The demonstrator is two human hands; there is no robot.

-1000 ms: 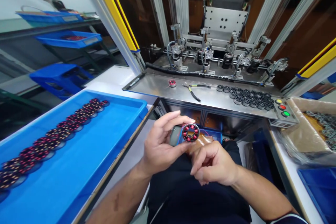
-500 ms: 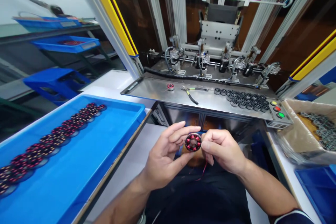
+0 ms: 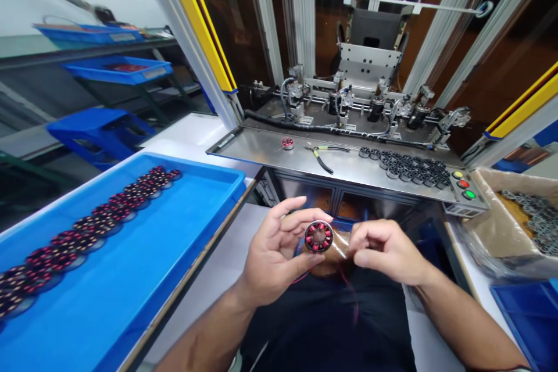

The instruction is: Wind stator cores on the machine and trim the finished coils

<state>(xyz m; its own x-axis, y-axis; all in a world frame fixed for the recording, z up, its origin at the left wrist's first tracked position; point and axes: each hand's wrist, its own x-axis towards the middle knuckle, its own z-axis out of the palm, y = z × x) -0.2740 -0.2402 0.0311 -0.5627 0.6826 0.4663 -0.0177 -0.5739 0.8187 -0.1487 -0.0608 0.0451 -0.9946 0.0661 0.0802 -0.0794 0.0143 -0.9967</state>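
Observation:
My left hand point(image 3: 272, 253) holds a round motor stator point(image 3: 318, 237) wound with red wire, its face turned towards me. The thumb grips its lower edge and the fingers its upper edge. To the right, apart from the stator, my right hand point(image 3: 386, 251) is closed in a pinch. A thin, blurred red wire point(image 3: 352, 290) trails below its fingertips; the grip point itself is hard to see. Beyond my hands, another red-wound stator point(image 3: 288, 143) lies on the metal ledge point(image 3: 261, 151), beside cutting pliers point(image 3: 321, 157) with black and yellow handles.
A blue tray point(image 3: 174, 232) on the left carries rows of wound stators point(image 3: 104, 218). Several dark unwound cores point(image 3: 414, 167) stand on the ledge near the push buttons point(image 3: 463, 185). Behind is a winding machine point(image 3: 375, 107); at right, a lined box point(image 3: 492, 203) of cores.
My right hand has drawn away from the stator to the right. The stator remains in my left hand, slightly turned. The view has shifted a little.

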